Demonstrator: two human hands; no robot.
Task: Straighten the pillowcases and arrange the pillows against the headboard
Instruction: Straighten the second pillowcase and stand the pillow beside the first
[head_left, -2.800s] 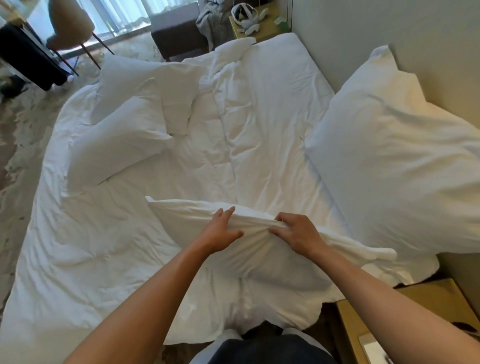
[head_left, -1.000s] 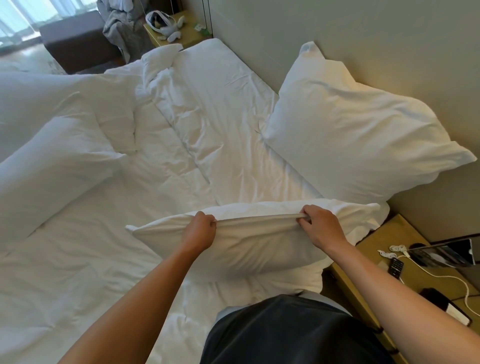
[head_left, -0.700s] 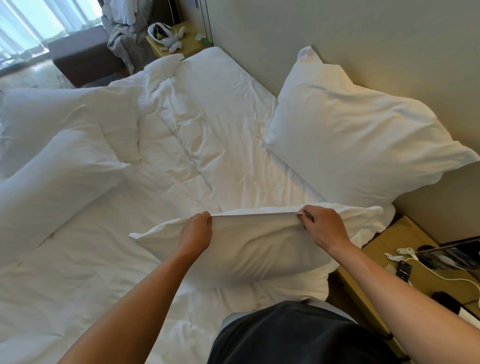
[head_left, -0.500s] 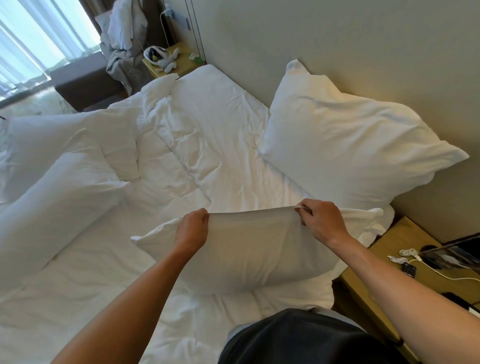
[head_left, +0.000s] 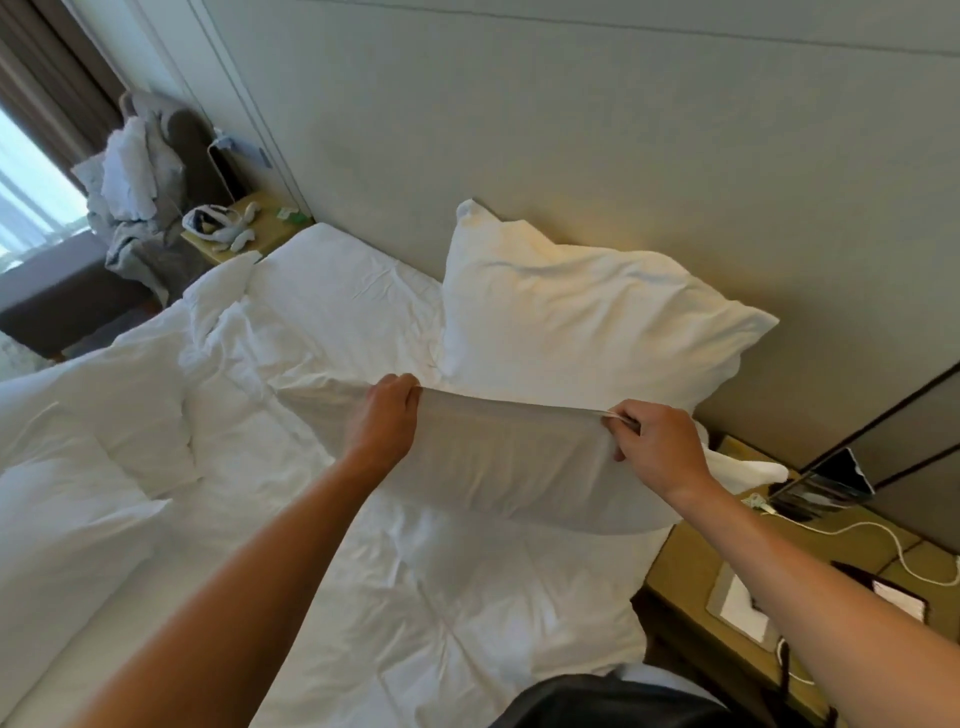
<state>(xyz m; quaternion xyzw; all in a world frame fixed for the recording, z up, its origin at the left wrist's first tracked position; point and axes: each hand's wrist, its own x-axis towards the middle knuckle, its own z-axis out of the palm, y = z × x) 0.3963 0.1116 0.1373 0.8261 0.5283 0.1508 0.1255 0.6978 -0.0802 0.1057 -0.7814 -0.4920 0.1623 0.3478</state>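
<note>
— Gripping what?
— My left hand (head_left: 387, 415) and right hand (head_left: 655, 444) pinch the held pillow's (head_left: 514, 467) top edge, above the bed (head_left: 415, 597).
— Progress?
— One pillow (head_left: 582, 322) leans on the headboard (head_left: 571, 156); two pillows (head_left: 78, 441) wait — I judge it early.

You held a pillow (head_left: 498, 467) cased in matt white cloth; duvet (head_left: 363, 597) was creased white cloth; headboard (head_left: 571, 156) looked smooth, matt; nightstand (head_left: 691, 566) showed pale, satin wood.
</note>
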